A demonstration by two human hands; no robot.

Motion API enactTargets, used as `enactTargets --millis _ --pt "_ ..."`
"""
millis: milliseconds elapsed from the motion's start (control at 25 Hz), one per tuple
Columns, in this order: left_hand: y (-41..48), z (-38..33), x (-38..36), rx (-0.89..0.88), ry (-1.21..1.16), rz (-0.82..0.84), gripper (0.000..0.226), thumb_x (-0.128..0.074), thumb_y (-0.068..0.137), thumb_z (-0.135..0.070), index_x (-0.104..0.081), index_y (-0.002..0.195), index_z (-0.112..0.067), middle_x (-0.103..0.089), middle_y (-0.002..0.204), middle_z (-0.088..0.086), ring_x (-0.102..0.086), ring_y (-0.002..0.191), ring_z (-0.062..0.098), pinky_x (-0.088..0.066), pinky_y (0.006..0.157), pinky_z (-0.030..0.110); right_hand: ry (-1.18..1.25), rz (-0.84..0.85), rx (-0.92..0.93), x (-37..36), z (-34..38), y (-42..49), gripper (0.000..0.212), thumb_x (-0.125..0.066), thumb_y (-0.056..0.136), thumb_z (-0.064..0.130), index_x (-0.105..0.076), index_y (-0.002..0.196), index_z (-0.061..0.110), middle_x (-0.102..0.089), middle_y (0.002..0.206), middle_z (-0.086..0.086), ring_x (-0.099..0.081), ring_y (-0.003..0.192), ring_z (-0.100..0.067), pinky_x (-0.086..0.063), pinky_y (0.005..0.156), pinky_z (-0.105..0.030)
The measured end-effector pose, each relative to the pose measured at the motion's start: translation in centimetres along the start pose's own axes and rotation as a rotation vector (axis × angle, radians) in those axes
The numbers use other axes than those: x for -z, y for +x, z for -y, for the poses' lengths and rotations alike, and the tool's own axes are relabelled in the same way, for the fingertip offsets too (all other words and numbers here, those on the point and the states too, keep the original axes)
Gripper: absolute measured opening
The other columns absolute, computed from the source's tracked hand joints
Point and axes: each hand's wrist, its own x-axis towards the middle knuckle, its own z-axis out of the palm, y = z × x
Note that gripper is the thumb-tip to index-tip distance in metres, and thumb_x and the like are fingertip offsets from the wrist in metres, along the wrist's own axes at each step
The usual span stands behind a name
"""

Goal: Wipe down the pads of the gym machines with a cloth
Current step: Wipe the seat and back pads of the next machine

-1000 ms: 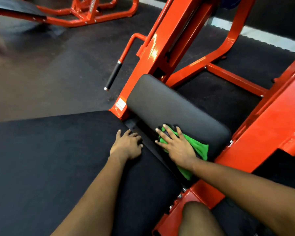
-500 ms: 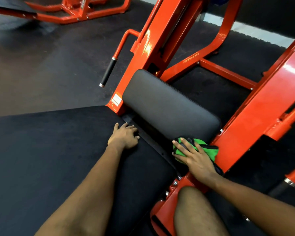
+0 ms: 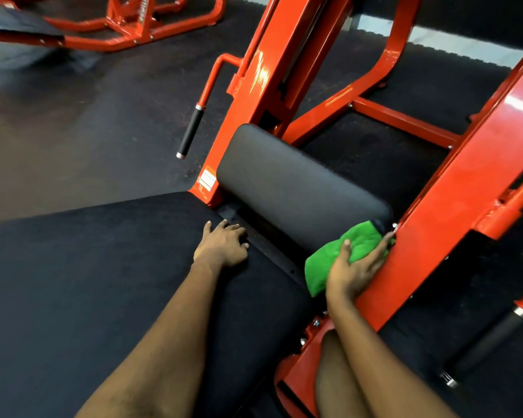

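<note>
R hand point(image 3: 352, 267) grips green cloth point(image 3: 338, 254) at pad point(image 3: 290, 188) end, fingers point(image 3: 379, 248) tight vs orange frame point(image 3: 453, 212): may scrape/snag there; L hand point(image 3: 222, 245) rests open, empty

We note dark rubber flooring point(image 3: 118, 110), an orange machine frame point(image 3: 127, 25) upper left, a pale strip point(image 3: 453, 45) far right.

The small pad point(image 3: 299, 188) is set between the left beam point(image 3: 254, 95) and the right beam point(image 3: 465, 206), behind the wide pad point(image 3: 103, 282). The left hand point(image 3: 222, 247) is rested on the wide pad's far edge. The cloth point(image 3: 335, 254) is held against the small pad's near right end by the right hand point(image 3: 354, 267), just beside the right beam. A handle point(image 3: 191, 131) is hung left of the left beam. What seems to be a second machine point(image 3: 133, 22) is placed far behind.
</note>
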Motion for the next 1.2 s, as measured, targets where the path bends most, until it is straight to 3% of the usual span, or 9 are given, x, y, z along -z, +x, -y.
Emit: enactTargets --millis 120,240,320,440,640,800,960,1080,1200 --pt "0.1 0.1 -0.1 -0.001 -0.011 -0.017 0.047 -0.039 0.101 -0.039 -0.048 0.145 -0.027 -0.035 0.16 -0.005 -0.015 0.153 0.018 -0.001 0.123 0.052 -0.062 0.0 -0.145 -0.3 -0.3 -3.2 0.075 -0.062 0.097 0.024 -0.021 0.16 0.021 -0.034 0.158 -0.021 -0.037 0.141 -0.037 -0.031 0.111 -0.038" --pt "-0.8 -0.1 0.7 0.005 -0.035 0.002 0.045 -0.043 0.1 -0.038 -0.051 0.143 -0.025 -0.041 0.156 -0.003 -0.023 0.15 0.018 -0.007 0.124 0.048 -0.082 0.011 -0.222 1.7 0.0 -2.7 0.06 -0.061 0.096 0.014 -0.039 0.152 0.013 -0.054 0.139 -0.029 -0.054 0.122 -0.046 -0.042 0.098 -0.043" --pt "-1.8 -0.5 1.8 0.042 -0.138 0.031 0.04 -0.048 0.099 -0.036 -0.057 0.135 -0.023 -0.053 0.145 0.005 -0.041 0.14 0.023 -0.023 0.12 0.044 -0.085 0.024 -0.176 3.5 0.9 -2.5 0.053 -0.063 0.091 0.008 -0.051 0.142 0.014 -0.064 0.123 -0.03 -0.061 0.109 -0.047 -0.045 0.089 -0.044" --pt "-4.4 -1.3 4.1 0.095 -0.355 -0.01 0.031 -0.052 0.097 -0.034 -0.064 0.123 -0.022 -0.065 0.128 0.008 -0.057 0.122 0.027 -0.045 0.105 0.039 -0.038 0.082 -0.05 6.0 3.6 -2.0 0.053 -0.068 0.087 0.009 -0.057 0.138 0.02 -0.069 0.121 -0.021 -0.063 0.107 -0.041 -0.047 0.09 -0.041" --pt "-12.2 -4.4 9.6 -0.102 -0.579 -0.251 0.027 -0.06 0.097 -0.023 -0.067 0.122 -0.015 -0.071 0.12 0.002 -0.064 0.115 0.02 -0.046 0.102 0.031 0.211 0.279 0.093 10.6 11.0 -3.3 0.051 -0.071 0.086 0.016 -0.056 0.133 0.026 -0.068 0.121 -0.01 -0.063 0.108 -0.033 -0.046 0.091 -0.036" --pt "-19.4 -7.1 13.0 -0.238 -0.666 -0.325 0.037 -0.066 0.095 -0.031 -0.062 0.131 -0.021 -0.068 0.125 0.003 -0.064 0.113 0.016 -0.05 0.102 0.034 0.397 0.359 0.17 14.6 16.1 -5.1 0.052 -0.064 0.071 0.047 -0.052 0.121 0.042 -0.067 0.116 -0.002 -0.063 0.108 -0.028 -0.049 0.098 -0.044" --pt "-25.8 -9.3 14.0 -0.329 -0.732 -0.182 0.071 -0.077 0.074 -0.056 -0.054 0.138 -0.034 -0.066 0.125 0.004 -0.066 0.111 0.016 -0.054 0.096 0.035 0.591 0.479 0.201 18.1 21.4 -8.1 0.049 -0.06 0.078 0.039 -0.049 0.125 0.031 -0.066 0.115 -0.002 -0.063 0.104 -0.022 -0.048 0.098 -0.04" --pt "-27.9 -9.6 14.9 -0.374 -0.642 -0.216 0.045 -0.077 0.078 -0.043 -0.063 0.118 -0.029 -0.071 0.109 -0.003 -0.069 0.101 0.016 -0.057 0.084 0.034 0.665 0.545 0.223 18.6 23.5 -9.5 0.045 -0.062 0.079 0.036 -0.047 0.122 0.034 -0.065 0.12 -0.001 -0.062 0.107 -0.017 -0.047 0.104 -0.042" --pt "-28.7 -7.8 16.0 -0.357 -0.523 -0.388 0.024 -0.071 0.079 -0.026 -0.06 0.1 -0.024 -0.067 0.093 -0.005 -0.064 0.09 0.015 -0.055 0.079 0.033 0.559 0.538 0.257 17.4 23.2 -10.3 0.06 -0.071 0.073 0.033 -0.044 0.127 0.032 -0.058 0.129 -0.005 -0.057 0.118 -0.019 -0.043 0.108 -0.04"
